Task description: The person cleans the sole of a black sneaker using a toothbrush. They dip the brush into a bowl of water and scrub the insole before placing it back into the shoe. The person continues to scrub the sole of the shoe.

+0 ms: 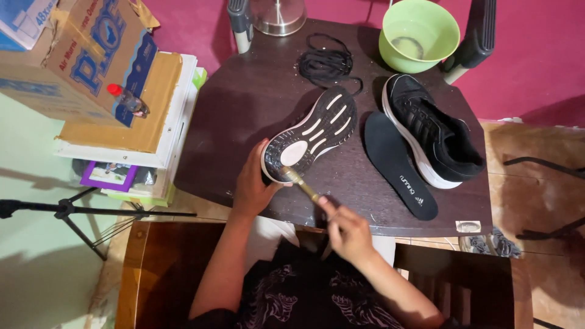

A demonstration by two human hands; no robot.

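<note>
My left hand (251, 183) grips the heel end of a black sneaker (311, 134) turned sole-up, its black and white tread facing me. In my right hand (346, 228) is a small brush (300, 181) with a yellowish handle, its head touching the heel of the sole. The second black sneaker (429, 128) stands upright on the dark table (244, 109) to the right. A black insole (399, 164) lies flat between the two shoes. A coil of black laces (326, 61) rests farther back.
A green bowl (420, 33) with a little water sits at the table's far right. A metal lamp base (278, 15) stands at the back. Cardboard boxes (85, 55) and stacked books (137, 140) are at left, a tripod (61, 210) below them. A wooden chair (152, 268) is under me.
</note>
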